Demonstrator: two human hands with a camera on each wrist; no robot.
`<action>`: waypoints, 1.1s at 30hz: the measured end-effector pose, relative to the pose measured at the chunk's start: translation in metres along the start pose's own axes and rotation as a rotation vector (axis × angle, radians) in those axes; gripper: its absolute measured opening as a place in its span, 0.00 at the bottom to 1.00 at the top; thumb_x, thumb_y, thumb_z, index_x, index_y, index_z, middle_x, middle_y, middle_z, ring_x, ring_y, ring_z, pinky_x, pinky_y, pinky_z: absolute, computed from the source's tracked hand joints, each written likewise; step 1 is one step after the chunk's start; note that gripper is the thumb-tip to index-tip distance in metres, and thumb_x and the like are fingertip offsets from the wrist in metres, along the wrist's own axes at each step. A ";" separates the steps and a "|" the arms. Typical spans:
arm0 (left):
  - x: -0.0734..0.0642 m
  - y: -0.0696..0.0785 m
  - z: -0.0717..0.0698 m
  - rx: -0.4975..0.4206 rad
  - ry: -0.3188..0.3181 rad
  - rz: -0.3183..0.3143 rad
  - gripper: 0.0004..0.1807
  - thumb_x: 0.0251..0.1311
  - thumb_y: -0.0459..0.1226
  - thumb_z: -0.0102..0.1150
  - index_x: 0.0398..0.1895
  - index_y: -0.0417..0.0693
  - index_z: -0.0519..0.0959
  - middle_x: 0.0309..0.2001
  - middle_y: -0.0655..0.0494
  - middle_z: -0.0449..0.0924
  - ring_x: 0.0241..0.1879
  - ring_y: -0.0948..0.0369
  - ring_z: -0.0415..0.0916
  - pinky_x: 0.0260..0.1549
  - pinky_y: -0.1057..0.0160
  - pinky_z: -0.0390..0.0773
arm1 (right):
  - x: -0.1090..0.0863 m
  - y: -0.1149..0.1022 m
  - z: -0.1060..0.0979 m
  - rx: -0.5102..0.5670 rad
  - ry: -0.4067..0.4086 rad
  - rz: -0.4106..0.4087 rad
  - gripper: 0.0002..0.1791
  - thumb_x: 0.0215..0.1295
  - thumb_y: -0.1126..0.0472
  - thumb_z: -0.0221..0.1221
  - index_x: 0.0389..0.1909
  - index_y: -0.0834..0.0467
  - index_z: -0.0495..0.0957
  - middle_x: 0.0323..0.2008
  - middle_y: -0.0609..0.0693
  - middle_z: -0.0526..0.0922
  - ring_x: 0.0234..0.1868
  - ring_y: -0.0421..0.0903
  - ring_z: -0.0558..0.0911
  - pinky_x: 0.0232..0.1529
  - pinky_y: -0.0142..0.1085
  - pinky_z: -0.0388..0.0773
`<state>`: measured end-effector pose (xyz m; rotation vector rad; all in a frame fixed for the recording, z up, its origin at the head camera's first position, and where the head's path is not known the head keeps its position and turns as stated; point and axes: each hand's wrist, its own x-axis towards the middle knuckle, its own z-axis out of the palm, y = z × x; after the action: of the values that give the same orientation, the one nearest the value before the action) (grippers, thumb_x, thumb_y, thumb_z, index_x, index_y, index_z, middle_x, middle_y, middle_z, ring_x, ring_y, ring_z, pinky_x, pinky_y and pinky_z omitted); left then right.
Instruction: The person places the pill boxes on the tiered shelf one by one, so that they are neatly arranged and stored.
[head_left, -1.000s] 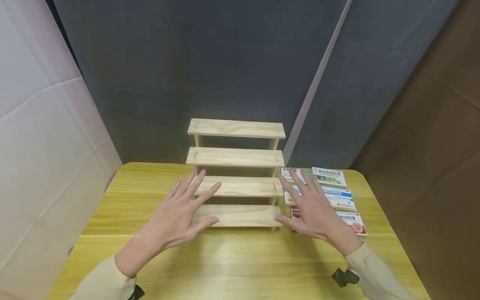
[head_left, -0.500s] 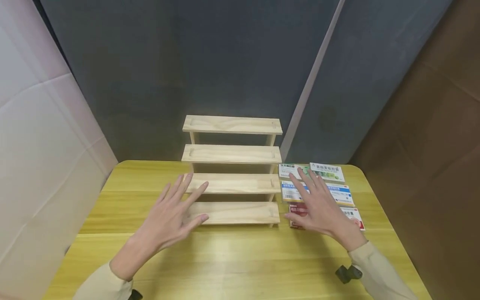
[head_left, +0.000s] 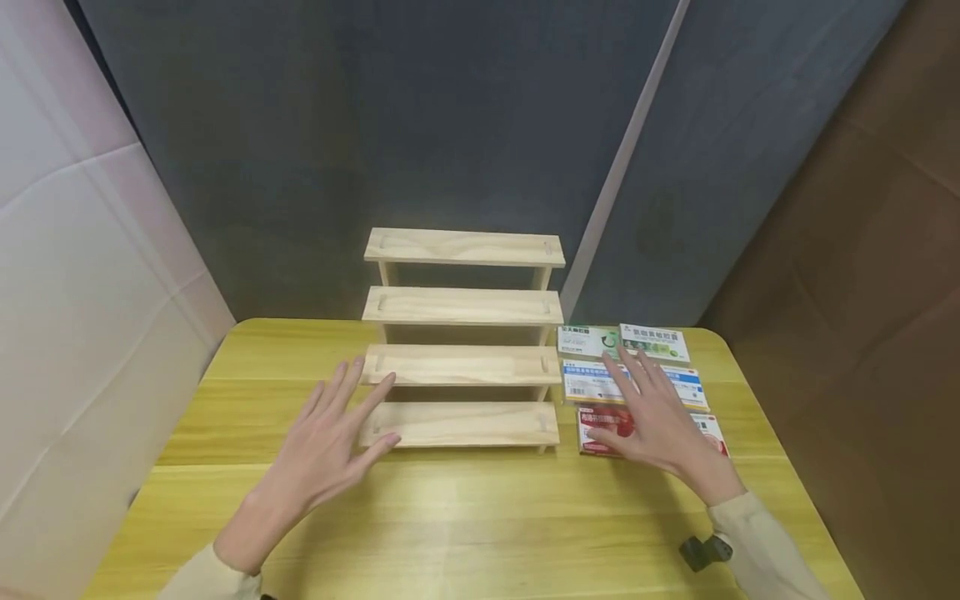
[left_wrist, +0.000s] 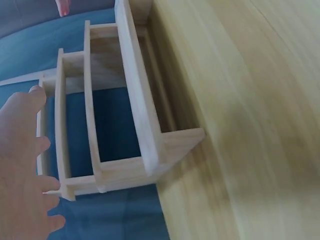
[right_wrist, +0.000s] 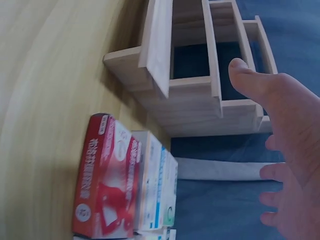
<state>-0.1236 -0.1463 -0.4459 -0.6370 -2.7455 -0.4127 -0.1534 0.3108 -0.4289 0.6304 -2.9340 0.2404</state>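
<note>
A pale wooden stepped rack (head_left: 461, 425) with several narrow shelves stands at the back of the table. My left hand (head_left: 318, 446), fingers spread and holding nothing, hovers by the rack's left end. In the head view its fingertips overlap the two lower shelves. My right hand (head_left: 663, 425) is likewise spread and hovers over flat medicine boxes right of the rack. It partly hides a red and white medicine box (head_left: 594, 429) and a blue and white one (head_left: 585, 383). Behind them lie green and white medicine boxes (head_left: 652, 343). The right wrist view shows the red box (right_wrist: 107, 180) apart from the hand.
The wooden table (head_left: 450, 517) has rounded back corners. A dark grey curtain (head_left: 465, 117) hangs close behind the rack. White cloth (head_left: 97, 292) closes the left side and brown cloth (head_left: 847, 333) the right.
Both hands have drawn apart: the left moved left, away from the shelves' middle, and the right moved slightly right. More of the red box shows now. The head view shifted a little.
</note>
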 end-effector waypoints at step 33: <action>-0.029 -0.013 0.053 -0.158 -0.052 -0.200 0.40 0.71 0.56 0.53 0.81 0.57 0.55 0.79 0.31 0.48 0.76 0.30 0.49 0.71 0.28 0.56 | -0.046 0.045 0.056 0.112 -0.085 0.130 0.59 0.51 0.40 0.75 0.77 0.64 0.58 0.76 0.68 0.59 0.74 0.71 0.60 0.73 0.67 0.59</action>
<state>-0.1163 -0.1506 -0.5071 -0.4152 -2.8575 -0.6723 -0.1358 0.3597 -0.4965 0.4752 -3.0651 0.4044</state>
